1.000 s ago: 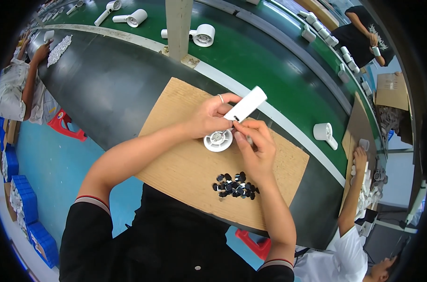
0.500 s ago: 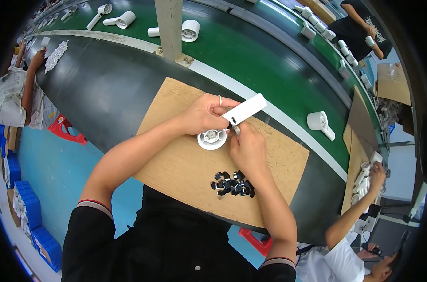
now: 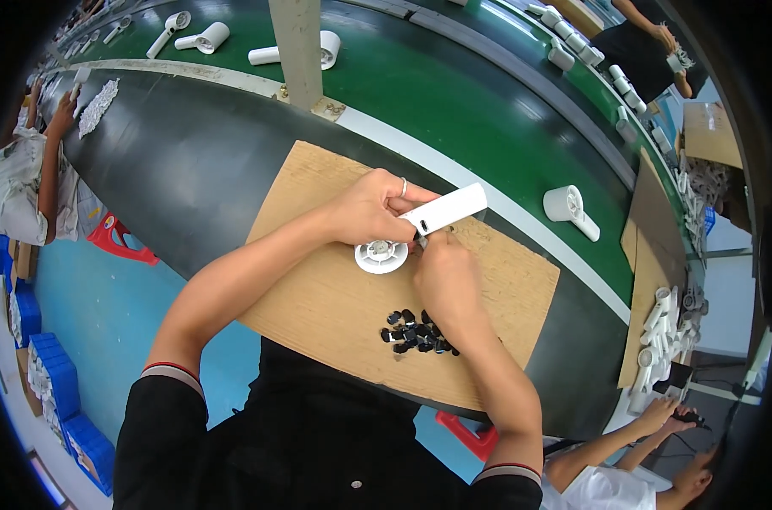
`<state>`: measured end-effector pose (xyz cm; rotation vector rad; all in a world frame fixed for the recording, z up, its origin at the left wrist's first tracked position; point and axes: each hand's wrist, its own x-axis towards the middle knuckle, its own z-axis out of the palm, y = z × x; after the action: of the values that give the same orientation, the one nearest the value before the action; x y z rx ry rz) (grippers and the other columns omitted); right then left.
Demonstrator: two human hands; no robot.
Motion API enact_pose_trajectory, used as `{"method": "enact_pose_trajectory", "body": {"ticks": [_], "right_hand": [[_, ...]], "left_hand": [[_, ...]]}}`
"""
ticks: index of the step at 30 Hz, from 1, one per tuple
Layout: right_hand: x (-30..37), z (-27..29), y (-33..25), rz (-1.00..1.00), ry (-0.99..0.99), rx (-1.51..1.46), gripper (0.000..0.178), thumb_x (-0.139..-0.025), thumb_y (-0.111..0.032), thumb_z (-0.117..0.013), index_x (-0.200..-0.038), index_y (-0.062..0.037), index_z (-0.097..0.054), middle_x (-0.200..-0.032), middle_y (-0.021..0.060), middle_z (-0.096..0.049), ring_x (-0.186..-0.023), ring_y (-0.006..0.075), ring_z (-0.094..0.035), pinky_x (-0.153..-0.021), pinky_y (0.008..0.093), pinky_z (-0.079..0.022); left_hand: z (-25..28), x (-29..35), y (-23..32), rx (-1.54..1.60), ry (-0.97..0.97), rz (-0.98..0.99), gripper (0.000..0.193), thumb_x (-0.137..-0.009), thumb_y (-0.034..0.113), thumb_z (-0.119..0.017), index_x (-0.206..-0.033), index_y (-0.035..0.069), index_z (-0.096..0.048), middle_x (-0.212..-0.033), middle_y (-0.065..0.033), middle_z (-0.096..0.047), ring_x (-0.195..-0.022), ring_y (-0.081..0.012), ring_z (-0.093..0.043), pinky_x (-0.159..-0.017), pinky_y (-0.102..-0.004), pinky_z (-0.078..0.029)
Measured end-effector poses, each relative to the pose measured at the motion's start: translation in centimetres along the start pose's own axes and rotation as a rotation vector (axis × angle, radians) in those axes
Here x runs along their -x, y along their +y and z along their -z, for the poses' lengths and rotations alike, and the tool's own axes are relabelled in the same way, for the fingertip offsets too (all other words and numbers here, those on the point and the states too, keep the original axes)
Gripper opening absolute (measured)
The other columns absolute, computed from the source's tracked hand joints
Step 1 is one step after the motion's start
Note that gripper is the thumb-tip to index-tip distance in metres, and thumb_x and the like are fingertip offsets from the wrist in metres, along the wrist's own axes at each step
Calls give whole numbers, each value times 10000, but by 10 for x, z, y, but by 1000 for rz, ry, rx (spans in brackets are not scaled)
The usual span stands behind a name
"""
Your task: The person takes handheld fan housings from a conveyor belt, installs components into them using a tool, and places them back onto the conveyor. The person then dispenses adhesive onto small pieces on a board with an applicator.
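While my left hand [image 3: 370, 209] is gripping a white tubular plastic handle [image 3: 450, 210] over tan cardboard [image 3: 513, 297], my curled right hand [image 3: 448, 276] is hiding any contents, so it's looking unfinished, glossy rounded black pieces [image 3: 423, 334] lying loose.

White handle [image 3: 449, 208] flatter than before, white pieces [image 3: 212, 37] farther left along green belt [image 3: 454, 110]

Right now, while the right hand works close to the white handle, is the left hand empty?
No, the left hand grips the white handle at its lower end, just above a round white part.
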<state>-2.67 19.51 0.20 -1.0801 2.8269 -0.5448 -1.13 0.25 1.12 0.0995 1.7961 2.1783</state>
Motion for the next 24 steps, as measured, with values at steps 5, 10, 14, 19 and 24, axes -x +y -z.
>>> {"method": "enact_pose_trajectory", "body": {"ticks": [5, 10, 14, 19, 24], "right_hand": [[2, -3, -2, 0, 11, -6, 119, -827, -57, -636, -876, 47, -605, -856, 220, -675, -716, 357, -697, -634, 431, -566], [4, -7, 1, -30, 11, 24, 143, -860, -101, -630, -882, 37, -602, -837, 203, -674, -707, 355, -698, -620, 435, -565], [3, 0, 6, -44, 44, -41, 156, -861, -121, -629, -899, 29, -604, -860, 204, -676, -730, 365, -696, -627, 455, -564], [-16, -12, 16, -2, 92, -381, 152, -811, -71, -614, -912, 42, -592, -854, 246, -659, -800, 445, -662, -695, 511, -538], [-12, -7, 15, 28, 208, -544, 70, -788, 4, -586, -798, 35, -523, -775, 245, -615, -747, 432, -628, -654, 493, -480]], "left_hand": [[-1, 2, 3, -62, 12, -10, 608, -721, -85, -553, -1327, -39, -586, -1097, -136, -710, -934, -139, -674, -796, -301, -568], [-3, -1, 5, -88, -1, -4, 605, -723, -86, -548, -1325, -43, -584, -1111, -135, -701, -935, -143, -675, -796, -300, -566], [-8, -7, -3, 48, -10, 41, 659, -746, -56, -589, -1396, -31, -487, -1149, -137, -678, -964, -171, -673, -806, -293, -554], [-4, -1, -5, 329, 220, -179, 511, -803, 92, -726, -1252, 13, -496, -993, -128, -677, -920, -239, -696, -816, -362, -577], [19, -1, -5, 265, 415, -171, 283, -843, 109, -711, -1051, 16, -543, -792, -70, -616, -742, -212, -691, -680, -353, -609]]}}
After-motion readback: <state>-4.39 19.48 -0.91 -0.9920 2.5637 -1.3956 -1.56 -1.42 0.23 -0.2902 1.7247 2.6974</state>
